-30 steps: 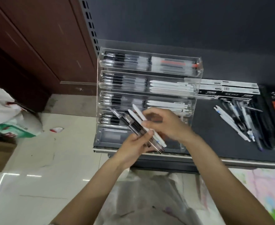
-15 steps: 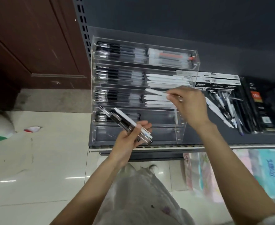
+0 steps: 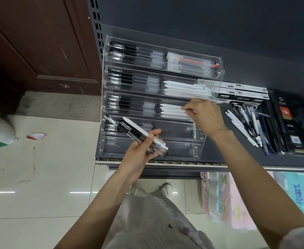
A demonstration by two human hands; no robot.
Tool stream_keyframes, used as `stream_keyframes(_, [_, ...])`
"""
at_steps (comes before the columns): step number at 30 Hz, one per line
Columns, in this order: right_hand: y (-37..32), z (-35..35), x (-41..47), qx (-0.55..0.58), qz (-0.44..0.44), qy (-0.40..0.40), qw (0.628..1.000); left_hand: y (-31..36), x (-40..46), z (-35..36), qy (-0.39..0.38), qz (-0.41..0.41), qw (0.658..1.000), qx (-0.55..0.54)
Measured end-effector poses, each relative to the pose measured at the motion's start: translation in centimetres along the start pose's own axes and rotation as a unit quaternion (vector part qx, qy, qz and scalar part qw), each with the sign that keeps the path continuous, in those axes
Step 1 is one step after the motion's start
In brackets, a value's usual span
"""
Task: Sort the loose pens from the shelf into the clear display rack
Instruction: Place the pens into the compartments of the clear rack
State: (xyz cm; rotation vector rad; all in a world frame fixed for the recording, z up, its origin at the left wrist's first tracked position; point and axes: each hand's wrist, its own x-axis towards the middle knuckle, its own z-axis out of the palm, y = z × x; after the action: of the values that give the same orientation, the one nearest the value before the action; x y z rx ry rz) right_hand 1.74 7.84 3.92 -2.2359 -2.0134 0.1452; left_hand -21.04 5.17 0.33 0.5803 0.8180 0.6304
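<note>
A clear display rack (image 3: 217, 72) with several tiers stands on the dark shelf (image 3: 224, 157). Black pens fill its left halves and white pens its right halves in the upper tiers. My left hand (image 3: 138, 155) grips a bundle of pens (image 3: 140, 135), black ones and a white one, in front of the rack's lower tiers. My right hand (image 3: 204, 116) pinches a white pen (image 3: 172, 109) at the right compartment of the third tier, among other white pens. A heap of loose pens (image 3: 246, 126) lies on the shelf to the right.
Boxed pens (image 3: 244, 95) lie behind the loose heap, and a black packet (image 3: 291, 126) lies at the far right. The two lowest rack tiers hold few pens. Packaged goods (image 3: 237, 198) hang below the shelf. A tiled floor and a wooden door are at the left.
My right hand took a white pen from the bundle and carried it up right into the third tier. The left hand stayed in front of the rack with the bundle.
</note>
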Motion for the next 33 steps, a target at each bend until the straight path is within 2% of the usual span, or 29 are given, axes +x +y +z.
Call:
stream_keyframes(3, [0.0,0.1,-0.5,-0.003,-0.007,0.001,1.000,0.1,0.0,0.5,0.002,-0.001,1.000,-0.011])
stream_keyframes(5, [-0.4,-0.2,-1.4,0.005,-0.026,0.061,0.998,0.1,0.1,0.9,-0.003,0.000,1.000,-0.022])
stream_keyframes(7, [-1.9,-0.9,-3.0,0.086,-0.039,0.119,0.988,0.2,0.2,1.2,-0.008,0.005,1.000,-0.027])
stream_keyframes(8, [-3.1,-1.2,-4.0,0.148,-0.039,0.112,0.982,0.3,0.2,1.5,-0.011,0.009,1.000,-0.028])
stream_keyframes(11, [-6.2,-1.7,-6.2,0.288,0.007,-0.003,0.958,0.3,0.3,2.1,-0.017,0.018,0.999,-0.044])
stream_keyframes(15, [-5.8,-1.5,-6.7,0.391,0.091,-0.083,0.912,0.2,0.4,3.0,-0.038,0.026,0.998,-0.040])
stream_keyframes(17, [-4.8,-1.9,-6.6,0.391,0.093,-0.082,0.912,0.1,0.5,3.4,-0.045,0.030,0.998,-0.031])
stream_keyframes(19, [-3.0,-2.5,-6.2,0.338,0.089,-0.007,0.937,-0.1,0.6,3.6,-0.044,0.032,0.998,-0.015])
stream_keyframes(21, [-1.0,-3.1,-5.3,0.221,0.069,0.091,0.969,-0.3,0.6,3.6,-0.037,0.034,0.999,0.004])
stream_keyframes(23, [0.4,-3.3,-4.1,0.093,0.046,0.132,0.986,-0.4,0.6,3.4,-0.025,0.030,0.999,0.000])
stream_keyframes(26, [1.0,-2.3,-2.4,-0.047,0.022,0.113,0.992,-0.5,0.6,3.1,-0.009,0.023,1.000,-0.014])
stream_keyframes(30, [0.5,-0.9,-1.3,-0.235,0.022,0.018,0.972,-0.4,0.3,2.9,0.002,0.021,1.000,-0.009])
stream_keyframes(33, [0.6,-0.7,-1.1,-0.296,0.005,0.029,0.955,-0.4,0.0,2.9,0.003,0.021,1.000,-0.005])
